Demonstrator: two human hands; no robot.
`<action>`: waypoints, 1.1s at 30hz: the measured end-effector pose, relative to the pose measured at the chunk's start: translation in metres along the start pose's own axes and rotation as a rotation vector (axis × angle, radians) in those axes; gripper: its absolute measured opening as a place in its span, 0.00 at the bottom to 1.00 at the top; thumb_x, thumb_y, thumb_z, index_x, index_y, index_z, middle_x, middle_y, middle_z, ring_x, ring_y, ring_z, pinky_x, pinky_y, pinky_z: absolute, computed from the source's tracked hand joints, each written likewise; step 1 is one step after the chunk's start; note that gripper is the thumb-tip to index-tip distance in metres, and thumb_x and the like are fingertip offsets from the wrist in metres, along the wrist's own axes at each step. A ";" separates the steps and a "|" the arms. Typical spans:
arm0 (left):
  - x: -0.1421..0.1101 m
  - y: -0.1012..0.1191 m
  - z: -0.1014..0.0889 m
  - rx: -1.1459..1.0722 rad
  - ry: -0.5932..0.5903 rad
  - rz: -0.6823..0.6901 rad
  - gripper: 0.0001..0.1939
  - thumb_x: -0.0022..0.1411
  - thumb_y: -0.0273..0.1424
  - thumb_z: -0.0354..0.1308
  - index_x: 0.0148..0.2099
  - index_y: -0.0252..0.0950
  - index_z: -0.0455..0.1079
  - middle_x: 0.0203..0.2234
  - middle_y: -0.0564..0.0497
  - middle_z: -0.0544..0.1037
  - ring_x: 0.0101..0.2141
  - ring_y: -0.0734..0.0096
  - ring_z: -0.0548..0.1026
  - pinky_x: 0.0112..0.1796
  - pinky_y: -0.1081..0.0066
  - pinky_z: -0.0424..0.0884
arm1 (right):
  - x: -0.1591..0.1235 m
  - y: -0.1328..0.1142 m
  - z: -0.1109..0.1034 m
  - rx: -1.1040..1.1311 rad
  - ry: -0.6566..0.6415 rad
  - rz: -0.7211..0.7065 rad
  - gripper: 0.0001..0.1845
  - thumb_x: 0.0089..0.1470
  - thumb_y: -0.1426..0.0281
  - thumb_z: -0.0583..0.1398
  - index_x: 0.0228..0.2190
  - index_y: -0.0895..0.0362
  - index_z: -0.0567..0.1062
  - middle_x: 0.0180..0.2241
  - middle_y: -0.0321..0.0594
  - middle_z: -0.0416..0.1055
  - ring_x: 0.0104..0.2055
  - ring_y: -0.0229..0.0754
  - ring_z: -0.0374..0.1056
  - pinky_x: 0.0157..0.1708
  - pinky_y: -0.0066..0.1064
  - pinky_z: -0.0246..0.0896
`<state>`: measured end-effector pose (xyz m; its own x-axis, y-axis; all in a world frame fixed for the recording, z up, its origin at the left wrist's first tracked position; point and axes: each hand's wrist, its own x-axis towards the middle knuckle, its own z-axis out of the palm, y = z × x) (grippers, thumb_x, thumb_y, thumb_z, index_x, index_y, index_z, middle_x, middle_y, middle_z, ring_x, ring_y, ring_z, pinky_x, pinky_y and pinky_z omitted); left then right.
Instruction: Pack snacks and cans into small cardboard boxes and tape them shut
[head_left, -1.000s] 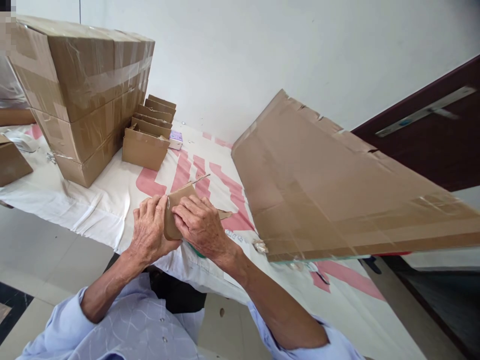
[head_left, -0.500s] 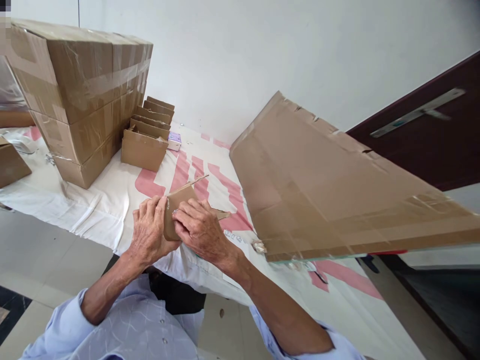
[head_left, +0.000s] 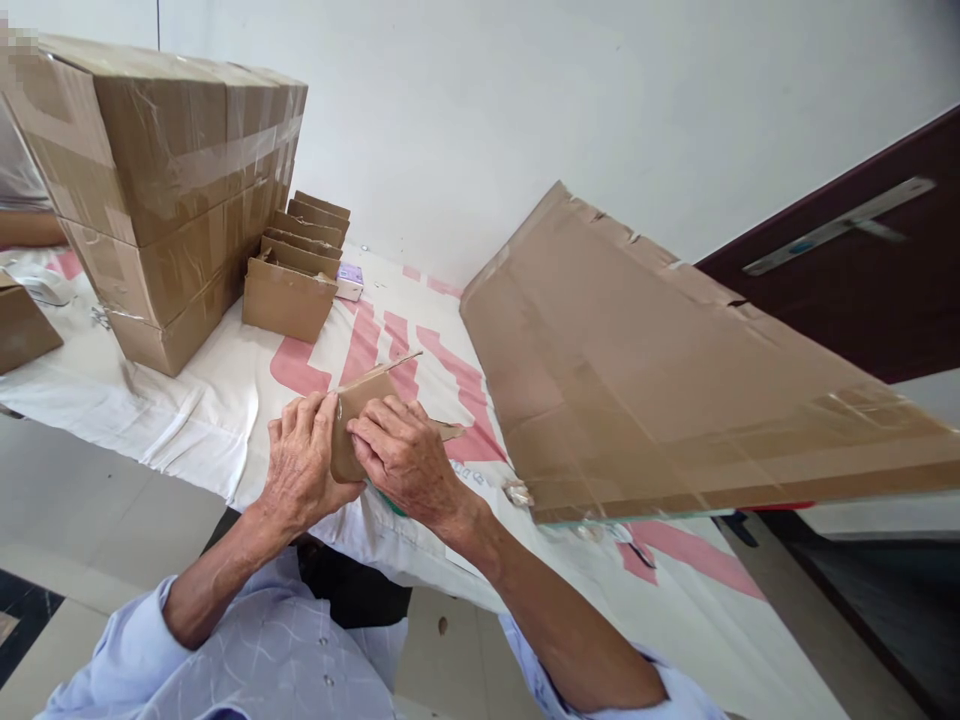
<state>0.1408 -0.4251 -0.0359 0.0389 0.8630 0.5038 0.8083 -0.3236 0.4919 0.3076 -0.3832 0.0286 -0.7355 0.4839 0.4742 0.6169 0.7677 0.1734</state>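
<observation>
Box braced over the table's near edge
Head view: the left hand clasps its side, apparently steadying it against the right hand, whose curled fingers press the cardboard; whether they pinch anything is hidden.
</observation>
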 end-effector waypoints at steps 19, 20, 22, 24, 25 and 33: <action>0.001 0.000 -0.002 -0.005 -0.012 -0.002 0.55 0.48 0.36 0.74 0.74 0.34 0.54 0.63 0.31 0.70 0.63 0.34 0.68 0.57 0.43 0.68 | 0.010 0.015 -0.007 -0.012 -0.092 -0.096 0.13 0.68 0.79 0.59 0.33 0.56 0.80 0.32 0.39 0.73 0.36 0.42 0.64 0.35 0.36 0.52; 0.001 0.000 -0.002 -0.004 -0.012 0.002 0.55 0.48 0.36 0.74 0.74 0.33 0.54 0.63 0.30 0.70 0.62 0.34 0.69 0.57 0.43 0.69 | 0.011 0.016 -0.008 -0.018 -0.101 -0.107 0.14 0.69 0.79 0.59 0.32 0.56 0.79 0.31 0.39 0.73 0.35 0.42 0.64 0.33 0.36 0.51; 0.001 0.000 -0.003 -0.001 -0.021 0.012 0.55 0.49 0.37 0.74 0.74 0.33 0.53 0.63 0.30 0.71 0.62 0.34 0.69 0.57 0.43 0.69 | 0.013 0.018 -0.009 -0.024 -0.120 -0.130 0.15 0.69 0.79 0.58 0.32 0.56 0.79 0.31 0.39 0.72 0.34 0.41 0.63 0.32 0.35 0.51; 0.001 0.001 -0.004 0.000 -0.032 0.012 0.55 0.49 0.37 0.73 0.74 0.33 0.53 0.64 0.30 0.71 0.62 0.34 0.69 0.56 0.43 0.69 | 0.016 0.019 -0.011 -0.022 -0.160 -0.156 0.15 0.69 0.80 0.57 0.33 0.56 0.79 0.31 0.39 0.73 0.33 0.41 0.63 0.31 0.35 0.51; 0.001 0.002 -0.004 -0.001 -0.038 0.009 0.54 0.49 0.37 0.73 0.74 0.33 0.54 0.64 0.30 0.70 0.63 0.34 0.69 0.56 0.43 0.69 | 0.017 0.020 -0.012 -0.021 -0.184 -0.164 0.15 0.68 0.81 0.57 0.34 0.56 0.79 0.31 0.39 0.73 0.33 0.41 0.63 0.31 0.35 0.52; 0.003 0.005 -0.004 -0.024 -0.069 0.006 0.54 0.49 0.37 0.72 0.74 0.35 0.54 0.65 0.31 0.69 0.63 0.34 0.68 0.56 0.43 0.69 | 0.022 0.019 -0.017 -0.027 -0.270 -0.269 0.17 0.64 0.86 0.53 0.43 0.60 0.79 0.41 0.46 0.78 0.43 0.45 0.71 0.37 0.36 0.66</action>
<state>0.1424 -0.4257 -0.0289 0.0849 0.8853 0.4572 0.7938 -0.3374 0.5060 0.3082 -0.3650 0.0573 -0.9172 0.3628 0.1650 0.3965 0.8726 0.2852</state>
